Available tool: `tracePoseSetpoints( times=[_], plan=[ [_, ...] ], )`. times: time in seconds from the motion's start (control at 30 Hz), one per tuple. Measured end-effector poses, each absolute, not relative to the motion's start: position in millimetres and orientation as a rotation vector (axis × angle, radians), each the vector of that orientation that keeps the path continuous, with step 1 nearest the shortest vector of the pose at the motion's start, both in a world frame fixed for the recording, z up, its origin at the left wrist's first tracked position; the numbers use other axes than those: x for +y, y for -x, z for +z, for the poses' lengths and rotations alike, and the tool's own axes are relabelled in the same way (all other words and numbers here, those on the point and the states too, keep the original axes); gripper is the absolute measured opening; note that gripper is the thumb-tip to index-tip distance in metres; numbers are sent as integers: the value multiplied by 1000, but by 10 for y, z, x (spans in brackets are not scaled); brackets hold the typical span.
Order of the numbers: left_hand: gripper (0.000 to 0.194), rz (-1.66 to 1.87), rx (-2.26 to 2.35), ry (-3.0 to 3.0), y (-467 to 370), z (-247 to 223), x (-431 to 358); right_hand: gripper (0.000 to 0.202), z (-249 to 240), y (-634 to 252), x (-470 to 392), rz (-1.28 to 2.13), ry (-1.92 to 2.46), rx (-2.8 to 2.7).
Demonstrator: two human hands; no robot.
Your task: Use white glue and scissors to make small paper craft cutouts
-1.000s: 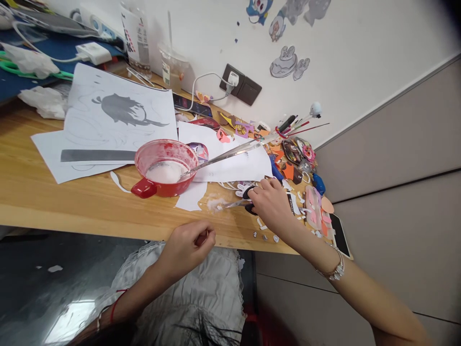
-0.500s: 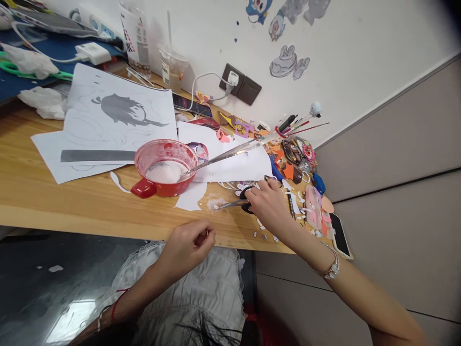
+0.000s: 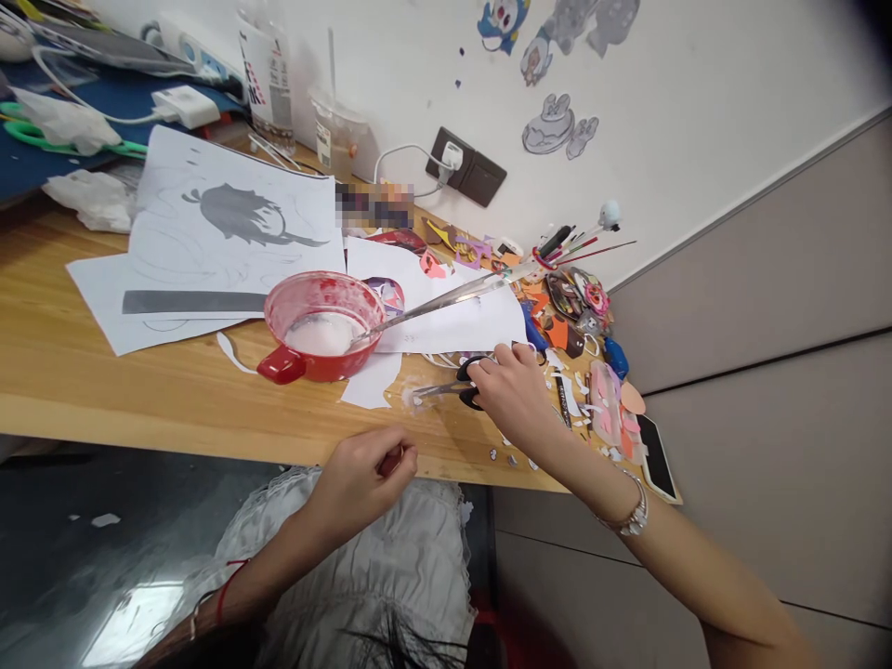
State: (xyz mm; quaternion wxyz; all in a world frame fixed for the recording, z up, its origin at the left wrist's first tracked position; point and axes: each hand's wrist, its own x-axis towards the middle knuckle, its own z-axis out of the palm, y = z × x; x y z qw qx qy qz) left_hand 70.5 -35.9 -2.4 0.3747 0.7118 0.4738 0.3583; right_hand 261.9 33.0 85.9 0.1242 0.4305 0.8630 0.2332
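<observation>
My right hand (image 3: 512,386) grips scissors (image 3: 446,388) by their black handles, over the table's front part. The blades point left, their tips at a small whitish patch (image 3: 413,398) on the wood. My left hand (image 3: 366,474) is curled into a loose fist at the table's front edge, and I see nothing in it. Left of the scissors is a red bowl (image 3: 279,365) with a short handle and a white, milky content. A long metal stick (image 3: 446,305) leans out of it. A white paper scrap (image 3: 372,383) lies between bowl and scissors.
Drawing sheets (image 3: 167,204) lie to the left. Paper cut-outs (image 3: 557,330) and scraps cover the right side, near a pen holder (image 3: 542,263) and a phone-like device (image 3: 657,455). A bottle (image 3: 268,88) and a plastic cup (image 3: 338,135) stand by the wall.
My right hand has shifted slightly left with the scissors, still held over the whitish patch. My left hand has stayed in place. The view has moved a little.
</observation>
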Motion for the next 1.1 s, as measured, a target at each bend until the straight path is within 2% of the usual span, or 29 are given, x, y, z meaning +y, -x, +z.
tracePoseSetpoints(
  times=[0.23,1.1],
  plan=[
    [19,913,1202,-1822,-700,-18,-344,13,849,-2698,334,733,-1206,2511],
    [19,907,1211,-1828,-703,-21,-363,7,779,-2588,263,684,-1216,2588]
  ],
)
